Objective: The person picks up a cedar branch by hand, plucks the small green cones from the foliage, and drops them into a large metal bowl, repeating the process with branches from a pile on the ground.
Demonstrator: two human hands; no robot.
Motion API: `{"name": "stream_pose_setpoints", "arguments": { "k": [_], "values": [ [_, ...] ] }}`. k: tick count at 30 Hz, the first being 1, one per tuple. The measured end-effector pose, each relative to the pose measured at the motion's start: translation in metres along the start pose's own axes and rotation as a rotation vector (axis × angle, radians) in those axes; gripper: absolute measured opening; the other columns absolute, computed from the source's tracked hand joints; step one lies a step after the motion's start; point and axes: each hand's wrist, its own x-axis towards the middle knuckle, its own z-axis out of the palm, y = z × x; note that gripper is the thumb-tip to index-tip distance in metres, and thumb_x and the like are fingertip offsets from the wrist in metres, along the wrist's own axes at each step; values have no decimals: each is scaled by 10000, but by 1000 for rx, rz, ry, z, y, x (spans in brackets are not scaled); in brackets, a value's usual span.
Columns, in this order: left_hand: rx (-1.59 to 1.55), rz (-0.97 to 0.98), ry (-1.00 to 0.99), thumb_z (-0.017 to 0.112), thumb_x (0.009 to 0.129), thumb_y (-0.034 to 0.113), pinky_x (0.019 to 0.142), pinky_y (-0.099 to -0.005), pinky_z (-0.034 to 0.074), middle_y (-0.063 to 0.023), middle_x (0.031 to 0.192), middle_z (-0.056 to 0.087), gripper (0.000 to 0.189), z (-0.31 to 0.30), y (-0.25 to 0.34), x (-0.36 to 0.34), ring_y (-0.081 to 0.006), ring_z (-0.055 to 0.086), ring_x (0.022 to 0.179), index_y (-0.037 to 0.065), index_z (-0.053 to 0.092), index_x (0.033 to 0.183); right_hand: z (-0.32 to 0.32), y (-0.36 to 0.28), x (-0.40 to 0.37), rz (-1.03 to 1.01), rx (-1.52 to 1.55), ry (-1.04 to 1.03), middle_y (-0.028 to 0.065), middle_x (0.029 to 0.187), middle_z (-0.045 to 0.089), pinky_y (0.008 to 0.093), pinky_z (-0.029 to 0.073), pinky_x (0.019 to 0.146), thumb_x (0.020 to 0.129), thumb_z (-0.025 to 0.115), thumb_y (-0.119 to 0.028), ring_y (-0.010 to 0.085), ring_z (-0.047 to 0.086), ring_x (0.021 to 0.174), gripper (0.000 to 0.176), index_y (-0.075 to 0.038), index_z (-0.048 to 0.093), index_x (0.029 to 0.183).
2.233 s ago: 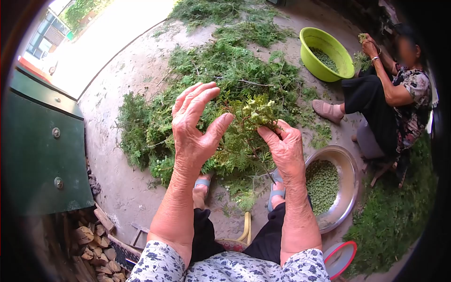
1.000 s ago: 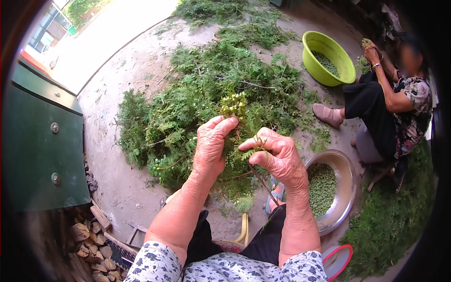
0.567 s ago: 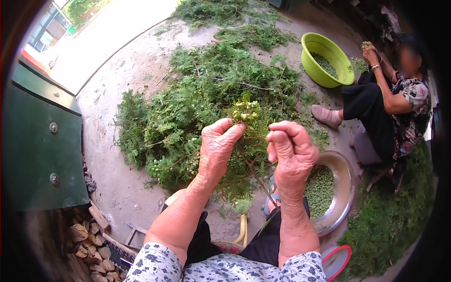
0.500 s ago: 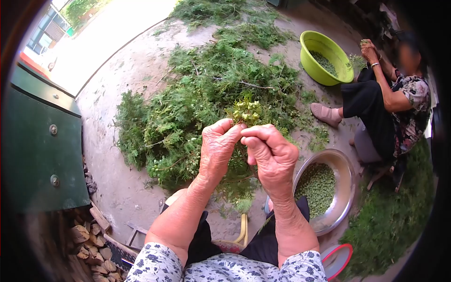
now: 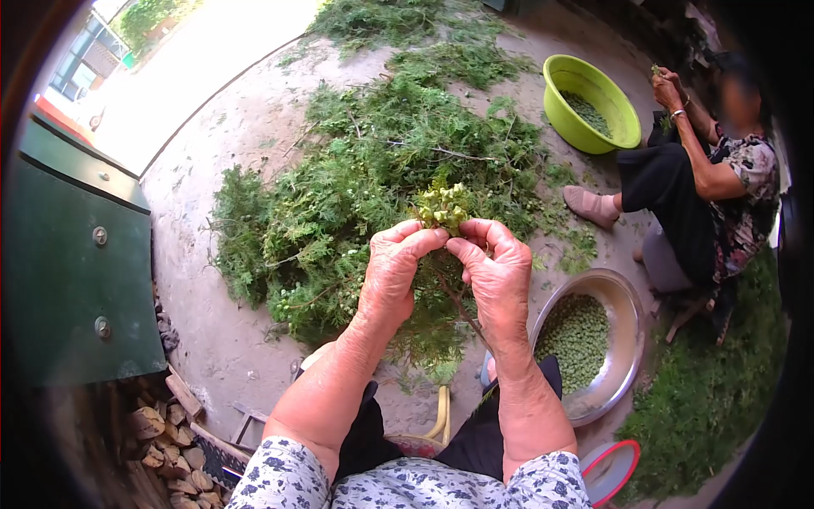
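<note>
A conifer sprig with pale green cones (image 5: 445, 204) stands up between my two hands, above the pile of branches. My left hand (image 5: 393, 265) is closed on it in a pinch of thumb and forefinger, just below the cones. At the same spot my right hand (image 5: 495, 273) pinches close against the cones, its fingertips nearly meeting the left ones. A thin brown stem runs down past my right wrist. To the right of my right forearm is a metal basin (image 5: 625, 339) holding many small green cones.
Cut conifer branches (image 5: 339, 212) cover the floor ahead. A lime-green tub (image 5: 623, 127) with cones stands far right, beside a seated person (image 5: 721, 178) whose hands hold greenery. At left are a green metal cabinet (image 5: 76, 263) and split firewood (image 5: 174, 450).
My right hand has moved in against the cones, its thumb now beside the left thumb. My left hand stays on the sprig. The seated person's hands have shifted slightly.
</note>
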Motion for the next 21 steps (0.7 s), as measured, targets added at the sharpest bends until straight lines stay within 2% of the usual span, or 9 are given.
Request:
{"name": "stream_pose_setpoints", "arguments": {
  "k": [4,8,12,14,15,16,17,19,21],
  "values": [
    [9,24,6,657,732,78,725,-243,418,-4,831,640,139,2,0,-1,-73,550,757,18,653,857,-2,-3,0,69,27,2,-6,733,597,181,371,447,788,656,-52,28,455,529,143,15,619,909],
    [-3,46,33,652,732,83,689,-240,426,-4,819,638,142,6,0,-3,-83,553,735,14,651,857,-4,-1,0,177,224,-48,-9,701,576,179,339,426,833,610,-61,24,430,499,117,24,608,914],
    [-40,54,75,639,731,75,630,-244,433,-3,752,619,59,-2,-2,1,-88,542,668,24,631,759,-10,0,1,298,421,-124,-14,644,529,184,338,415,860,578,-71,44,450,486,94,12,586,904],
    [-74,76,97,637,732,64,610,-246,426,6,689,590,83,-6,-3,5,-81,521,631,35,599,664,-10,1,1,283,450,-116,-12,647,525,189,347,417,862,576,-77,53,464,492,91,5,581,902],
    [-74,79,97,637,732,64,610,-246,426,6,689,590,83,-5,-1,4,-81,521,631,35,599,664,-11,0,2,265,480,-106,-9,650,521,194,356,419,864,575,-83,63,479,499,88,-2,575,899],
    [-44,71,108,641,735,62,601,-245,417,10,691,591,70,-2,2,2,-75,515,629,34,609,679,-14,0,3,274,570,-119,38,731,563,209,387,447,862,563,-63,91,525,556,103,-5,555,947],
    [-14,63,119,645,738,61,593,-243,409,15,692,593,58,0,4,1,-69,509,627,32,620,694,-17,-2,4,273,571,-118,38,731,563,209,387,447,862,563,-63,91,525,556,103,-5,555,947],
    [46,84,125,648,746,60,586,-236,397,29,698,591,45,0,1,2,-54,494,628,32,630,716,-21,-8,8,277,762,-174,80,824,589,226,421,479,861,546,-39,123,566,630,134,-13,529,991],
    [108,104,131,651,754,60,579,-228,385,43,705,588,34,2,-1,0,-39,478,628,31,641,739,-22,-9,9,233,783,-199,102,890,597,239,442,501,852,535,-14,143,584,676,159,-17,514,1010]
  ]
}}
